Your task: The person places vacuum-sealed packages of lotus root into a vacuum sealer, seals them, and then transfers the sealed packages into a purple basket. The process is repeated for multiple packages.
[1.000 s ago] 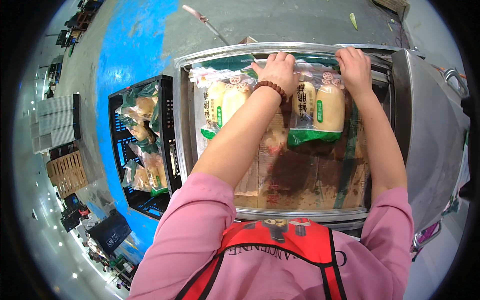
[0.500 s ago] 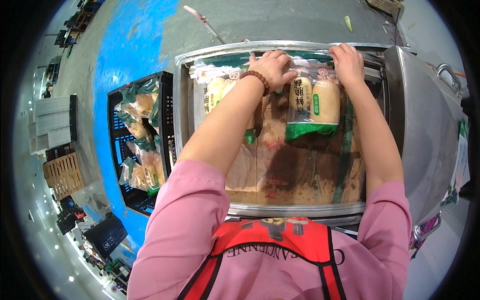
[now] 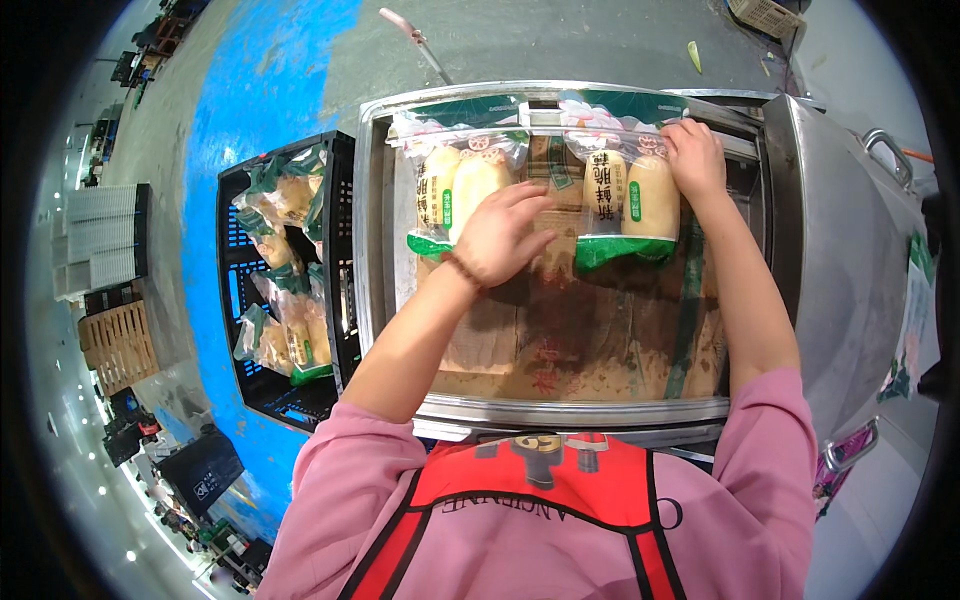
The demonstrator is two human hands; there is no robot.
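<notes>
Two clear bags of pale lotus root sections, with green bottoms, lie side by side in a metal-rimmed chamber. Their open-looking tops rest over the far bar. My left hand hovers by the lower right side of the left bag, its fingers spread and gripping nothing. A beaded bracelet circles that wrist. At the upper right corner of the right bag, my right hand has its fingers bent onto the plastic edge; its thumb is mostly hidden.
A black crate with several bagged lotus roots stands left of the chamber. On the right is a raised steel lid with handles. Stained brown boards line the chamber. A wooden pallet lies far left.
My left hand has drawn back toward me from the far bar, uncovering the left bag. My right hand has shifted slightly nearer along the right bag's edge.
</notes>
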